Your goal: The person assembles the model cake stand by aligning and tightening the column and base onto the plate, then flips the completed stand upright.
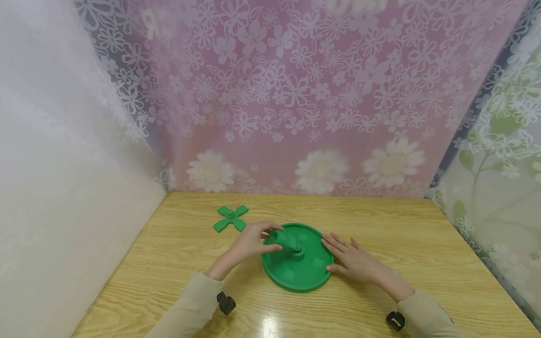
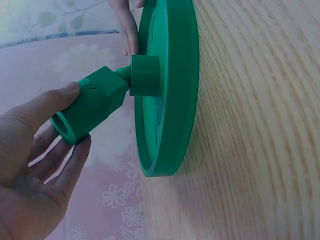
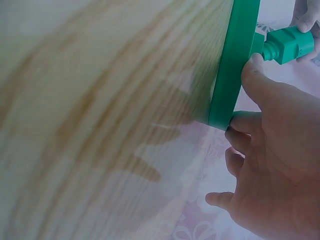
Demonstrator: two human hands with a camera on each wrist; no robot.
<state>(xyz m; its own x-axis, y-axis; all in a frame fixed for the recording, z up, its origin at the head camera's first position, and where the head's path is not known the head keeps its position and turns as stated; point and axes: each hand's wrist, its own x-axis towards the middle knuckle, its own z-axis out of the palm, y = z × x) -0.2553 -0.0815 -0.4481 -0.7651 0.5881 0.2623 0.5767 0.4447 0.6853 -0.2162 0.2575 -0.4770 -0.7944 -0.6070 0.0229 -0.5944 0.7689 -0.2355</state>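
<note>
My left hand (image 1: pixel 250 243) grips a green hollow cylinder (image 2: pixel 95 107) with a flat-sided end and a narrow tip. Tilted, that piece has its tip at the mouth of a short round socket (image 2: pixel 146 75) in the middle of a green round base (image 1: pixel 291 281). How far the tip goes in, I cannot tell. The base lies flat on the table and has a raised rim. At its right edge rests my right hand (image 1: pixel 355 262), fingers fairly straight and the thumb against the rim, as the right wrist view shows too.
A green cross-shaped piece (image 1: pixel 230 214) with a central stub lies on the wooden table (image 1: pixel 177 272), behind and left of the base. Pink flowered cloth (image 1: pixel 270 103) hangs behind the table, and pale sheets (image 1: pixel 84 155) hang at the sides.
</note>
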